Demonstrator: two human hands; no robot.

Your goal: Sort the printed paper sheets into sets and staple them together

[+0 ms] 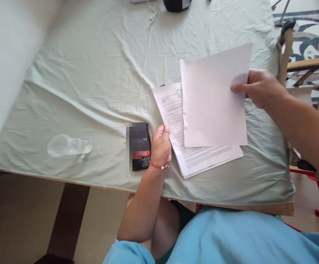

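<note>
My right hand (260, 88) pinches the right edge of a sheet of paper (214, 106), thumb on top and fingers behind. The side facing me looks blank. Partly covered by it is a stack of printed papers (173, 110), lying slanted on the cloth. My left hand (161, 145), wearing a red beaded bracelet (159, 167), is closed at the left edge of this stack, and its fingertips seem to grip that edge. Just left of that hand lies a dark phone (141, 146) with a lit screen, partly blurred out.
A pale green cloth (93, 80) with creases covers the table. On its left lies a clear plastic cup (70, 146) on its side. At the far edge are a black object (177, 4) and a white cable (152, 13). A folding chair (287, 55) stands to the right.
</note>
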